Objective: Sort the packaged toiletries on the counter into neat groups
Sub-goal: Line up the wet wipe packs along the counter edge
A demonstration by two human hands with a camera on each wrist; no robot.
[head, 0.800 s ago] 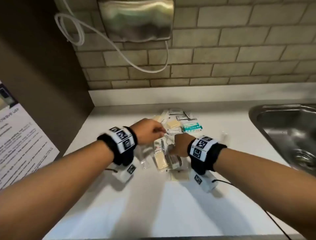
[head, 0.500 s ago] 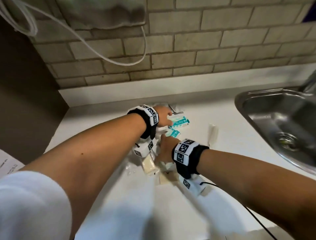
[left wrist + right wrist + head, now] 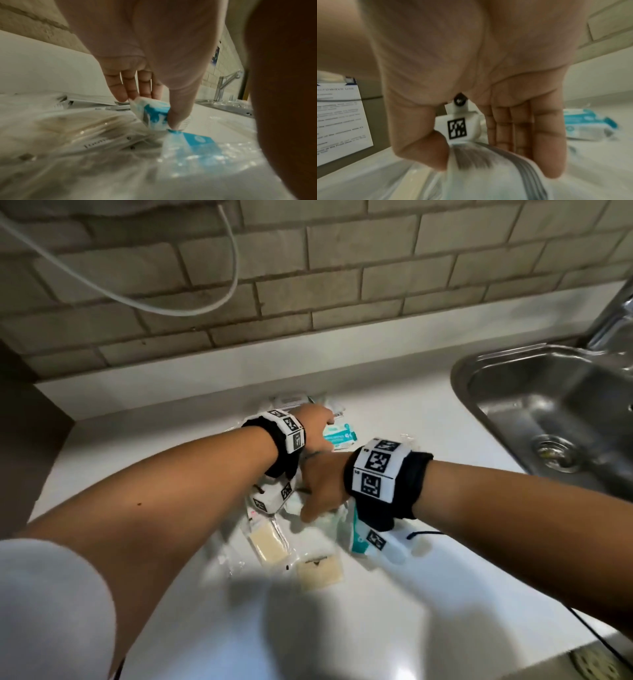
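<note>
Your left hand [image 3: 313, 426] reaches toward the back edge of the white surface [image 3: 394, 604], and your thumb and fingers [image 3: 120, 90] pinch a small white-and-teal plastic sachet [image 3: 152, 113], lifted at one end above the pile. Your right hand [image 3: 322, 487] sits nearer you, just beside the left wrist. Its thumb and fingers [image 3: 546, 148] close round a crinkled white plastic packet with grey stripes [image 3: 488, 169]; the wrist view is blurred, so you cannot read what the packet is.

The loose packaged toiletries lie in a scatter around the middle of the surface, toward its back edge. A second white-and-teal pack [image 3: 339, 436] lies flat just right of your left hand. A clear wrapper holding a pale yellow bar [image 3: 269, 544] lies below your left wrist, and a cream square packet [image 3: 320, 571] lies just nearer the front edge. A teal-and-white pouch [image 3: 358, 537] is partly hidden under your right wrist. More clear-wrapped packs [image 3: 291, 400] lie at the back, behind your left hand.

The steel sink [image 3: 548, 412] is set into the right side of the surface, well apart from the pile. A white cable [image 3: 191, 311] hangs against the brick-tile wall.
</note>
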